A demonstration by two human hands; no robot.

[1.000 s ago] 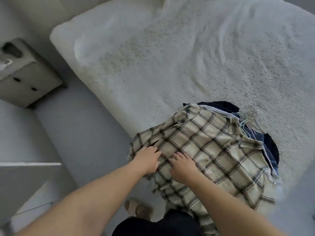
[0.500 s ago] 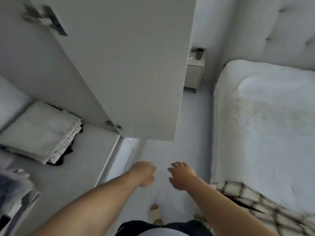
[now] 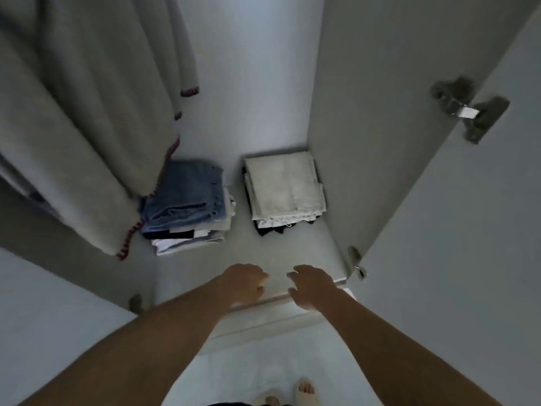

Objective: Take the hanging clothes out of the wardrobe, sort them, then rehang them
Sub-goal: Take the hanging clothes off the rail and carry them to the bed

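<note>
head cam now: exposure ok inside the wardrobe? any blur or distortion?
Head view: dim and grey inside the wardrobe, the floor at the bottom brighter. The folded blue denim stack and the folded cream cloth stack stay readable. The metal door hinge is smeared by motion blur, and wide-angle bending splays the door edges. Both hands, left and right, look soft.

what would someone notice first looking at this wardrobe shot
Probably the big grey garment with red-stitched edging, hanging at upper left inside the wardrobe. Below it on the wardrobe floor sit two folded stacks: one topped with blue denim, one topped with cream cloth. In front, the left hand and right hand reach in, holding nothing.
</note>
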